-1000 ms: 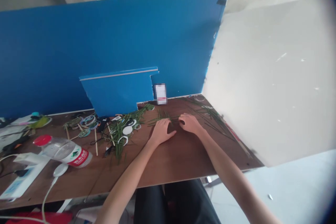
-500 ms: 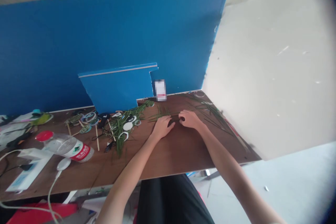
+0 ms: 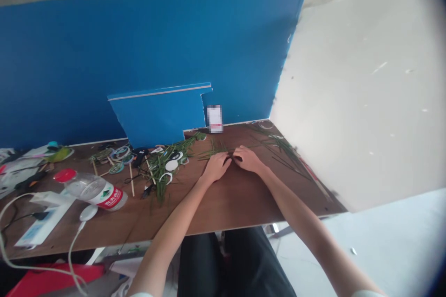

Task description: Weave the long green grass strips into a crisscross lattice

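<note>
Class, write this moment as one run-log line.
left hand: on green blades | right hand: on green blades, beside left hand | water bottle: lying on table

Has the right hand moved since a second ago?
Yes: the right hand slid slightly left, toward the small white box, meeting the left hand.

The counter (image 3: 230, 199) is brown wood-grain board, smooth with a dull sheen. The grass blades (image 3: 162, 174) on it are thin, green and matt. The bottle (image 3: 92, 189) is clear glossy plastic with a red plastic cap. The power strip (image 3: 38, 220) is smooth white plastic. The thin sticks (image 3: 131, 181) look like bare wood. The blue board (image 3: 156, 46) is matt and smooth; the white panel (image 3: 362, 102) is matt and scuffed.
</note>
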{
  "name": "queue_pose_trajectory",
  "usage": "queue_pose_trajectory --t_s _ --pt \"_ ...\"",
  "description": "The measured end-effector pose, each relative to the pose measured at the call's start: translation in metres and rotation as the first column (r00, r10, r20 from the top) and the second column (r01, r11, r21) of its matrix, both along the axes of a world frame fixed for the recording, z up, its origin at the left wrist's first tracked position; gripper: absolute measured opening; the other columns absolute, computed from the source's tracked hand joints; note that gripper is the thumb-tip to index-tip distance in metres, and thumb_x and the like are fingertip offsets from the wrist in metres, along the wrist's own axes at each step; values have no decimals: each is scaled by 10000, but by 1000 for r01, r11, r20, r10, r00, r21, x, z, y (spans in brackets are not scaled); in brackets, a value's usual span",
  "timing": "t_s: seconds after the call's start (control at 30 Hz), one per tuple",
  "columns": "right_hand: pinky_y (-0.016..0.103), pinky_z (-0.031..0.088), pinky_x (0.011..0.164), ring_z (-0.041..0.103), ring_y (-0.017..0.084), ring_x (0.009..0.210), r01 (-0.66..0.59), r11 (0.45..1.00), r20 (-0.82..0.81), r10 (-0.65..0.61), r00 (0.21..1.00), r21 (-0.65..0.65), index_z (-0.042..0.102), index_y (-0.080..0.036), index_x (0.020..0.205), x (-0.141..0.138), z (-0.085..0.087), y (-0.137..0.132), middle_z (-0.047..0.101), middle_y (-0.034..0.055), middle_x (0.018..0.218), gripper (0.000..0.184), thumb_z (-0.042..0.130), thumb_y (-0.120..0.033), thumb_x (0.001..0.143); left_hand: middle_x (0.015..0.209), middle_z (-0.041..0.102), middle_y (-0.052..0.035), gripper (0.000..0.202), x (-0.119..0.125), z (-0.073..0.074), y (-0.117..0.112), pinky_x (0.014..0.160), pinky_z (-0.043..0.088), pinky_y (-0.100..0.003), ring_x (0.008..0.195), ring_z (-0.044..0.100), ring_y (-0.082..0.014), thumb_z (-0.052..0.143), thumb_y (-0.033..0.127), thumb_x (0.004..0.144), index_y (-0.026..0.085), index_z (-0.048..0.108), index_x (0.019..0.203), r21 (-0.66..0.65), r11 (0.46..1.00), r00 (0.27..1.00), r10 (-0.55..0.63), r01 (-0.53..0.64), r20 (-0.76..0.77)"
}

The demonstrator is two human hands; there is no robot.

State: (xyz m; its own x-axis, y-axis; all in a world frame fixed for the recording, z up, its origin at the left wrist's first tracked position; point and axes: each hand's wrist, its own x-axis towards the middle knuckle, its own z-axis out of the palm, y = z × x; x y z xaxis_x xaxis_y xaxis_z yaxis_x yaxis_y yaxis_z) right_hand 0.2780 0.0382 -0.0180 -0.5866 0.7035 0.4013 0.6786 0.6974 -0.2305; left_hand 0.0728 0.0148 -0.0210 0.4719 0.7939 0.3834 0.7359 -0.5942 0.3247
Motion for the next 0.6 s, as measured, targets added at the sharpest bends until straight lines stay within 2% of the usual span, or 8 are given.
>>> queue_pose_trajectory --t_s 0.13,0.23,0.37,0.43,0.6 --pt "327 401 902 546 185 882 -5 1000 -49 4 999 -21 661 -199 852 0 -3 1 633 43 882 115 554 -158 851 1312 617 -101 373 -4 3 -2 1079 419 -412 1241 552 -233 419 398 989 181 608 1227 -48 998 999 -32 33 34" --pt "347 399 928 561 189 893 1 999 -68 -4 998 -40 677 -203 862 3 -4 2 637 46 888 125 560 -162 848 1389 558 -89 370 -12 7 -3 1111 391 -411 1303 498 -218 426 304 972 197 548 1304 -67 997 997 -33 38 70" --pt "371 380 974 572 191 899 24 998 -73 -28 997 -50 696 -214 847 7 -5 3 640 45 892 142 563 -164 849 1391 553 -82 384 -28 9 1 1127 373 -412 1312 485 -220 482 222 912 201 549 1289 -76 997 998 2 2 61" --pt "378 365 995 579 183 878 29 998 -97 -34 995 -52 698 -210 830 8 -5 4 640 38 879 145 564 -160 848 1367 570 -86 381 -33 7 3 1118 382 -395 1293 502 -216 488 235 915 193 542 1291 -79 997 998 14 -9 67" --pt "411 327 1036 586 168 830 14 997 -189 -27 982 -73 699 -201 820 10 -7 5 648 28 860 154 553 -167 857 1354 574 -100 376 -33 4 5 1109 378 -402 1279 510 -240 530 333 924 188 561 1269 -53 998 999 -40 40 6"
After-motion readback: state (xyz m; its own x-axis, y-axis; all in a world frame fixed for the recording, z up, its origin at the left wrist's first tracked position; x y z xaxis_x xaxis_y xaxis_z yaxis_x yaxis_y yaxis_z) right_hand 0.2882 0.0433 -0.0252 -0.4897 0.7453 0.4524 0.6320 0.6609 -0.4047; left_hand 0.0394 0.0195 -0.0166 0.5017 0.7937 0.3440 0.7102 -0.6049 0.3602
